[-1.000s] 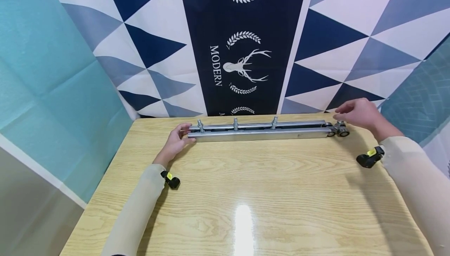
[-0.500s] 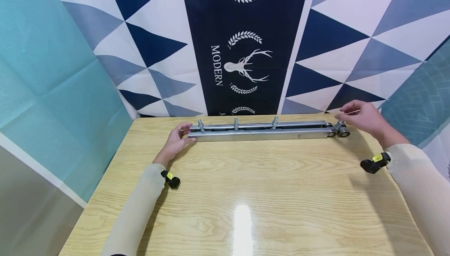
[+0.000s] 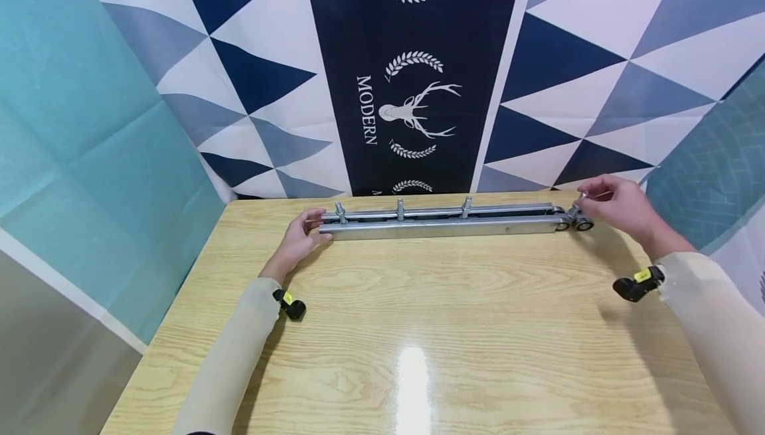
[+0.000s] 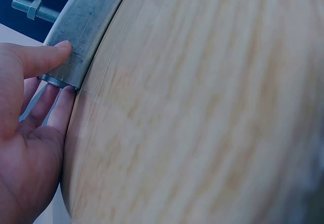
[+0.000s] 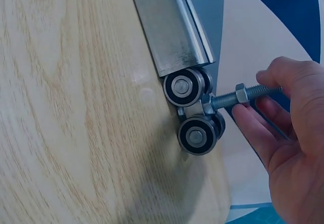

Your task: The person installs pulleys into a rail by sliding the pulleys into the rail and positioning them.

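A silvery slotted metal track (image 3: 418, 228) lies along the back of the table. My left hand (image 3: 295, 239) holds its left end; in the left wrist view the thumb (image 4: 61, 51) lies on the track's side face and the fingers are at the end opening. Three bolts (image 3: 400, 209) with nuts stand up from the slot. At the right end sits a roller trolley (image 5: 196, 137) with black-ringed wheels, its near wheels right at the track's mouth. My right hand (image 3: 624, 206) has thumb and fingers around the upper part of the trolley's threaded bolt (image 5: 228, 100).
The wood-grain table (image 3: 406, 315) stretches toward me in front of the track. Directly behind it hangs a patterned cloth (image 3: 418, 89), with a teal sheet (image 3: 107, 156) on the left. Black wrist cameras (image 3: 639, 282) stick out from both cuffs.
My right hand has come down and slightly right onto the trolley's bolt, which now shows between thumb and fingers. The left hand, track and trolley look unmoved.
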Tool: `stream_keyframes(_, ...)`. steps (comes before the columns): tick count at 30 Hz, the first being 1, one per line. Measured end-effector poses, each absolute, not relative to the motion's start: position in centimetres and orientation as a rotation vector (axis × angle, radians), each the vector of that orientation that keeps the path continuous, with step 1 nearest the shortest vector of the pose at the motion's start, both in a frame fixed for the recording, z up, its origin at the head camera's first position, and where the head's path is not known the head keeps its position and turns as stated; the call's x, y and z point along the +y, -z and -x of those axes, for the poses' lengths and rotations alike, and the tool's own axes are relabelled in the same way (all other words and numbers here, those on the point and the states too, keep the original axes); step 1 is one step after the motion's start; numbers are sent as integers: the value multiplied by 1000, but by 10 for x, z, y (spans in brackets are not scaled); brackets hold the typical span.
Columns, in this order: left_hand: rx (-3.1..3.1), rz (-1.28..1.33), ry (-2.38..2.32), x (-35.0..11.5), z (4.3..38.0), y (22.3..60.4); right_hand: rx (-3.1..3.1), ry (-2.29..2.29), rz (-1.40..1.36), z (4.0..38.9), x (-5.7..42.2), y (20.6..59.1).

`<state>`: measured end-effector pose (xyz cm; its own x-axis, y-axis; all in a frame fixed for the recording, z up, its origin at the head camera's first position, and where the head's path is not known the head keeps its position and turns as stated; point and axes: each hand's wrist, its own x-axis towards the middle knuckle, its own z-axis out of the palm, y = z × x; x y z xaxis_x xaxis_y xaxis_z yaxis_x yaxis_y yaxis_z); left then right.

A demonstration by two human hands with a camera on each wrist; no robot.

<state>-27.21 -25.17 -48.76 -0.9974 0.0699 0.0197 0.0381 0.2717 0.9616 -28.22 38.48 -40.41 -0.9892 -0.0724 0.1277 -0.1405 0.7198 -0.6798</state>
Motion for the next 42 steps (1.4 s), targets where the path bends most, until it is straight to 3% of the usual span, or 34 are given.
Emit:
stream_keyframes(25,2486,-90,-1872,-251,272,487,-2737,-1205,-101,287,374,409)
stream_keyframes(42,2487,-93,-1871,-251,272,488,-2681,-1306,-250,291,342,409)
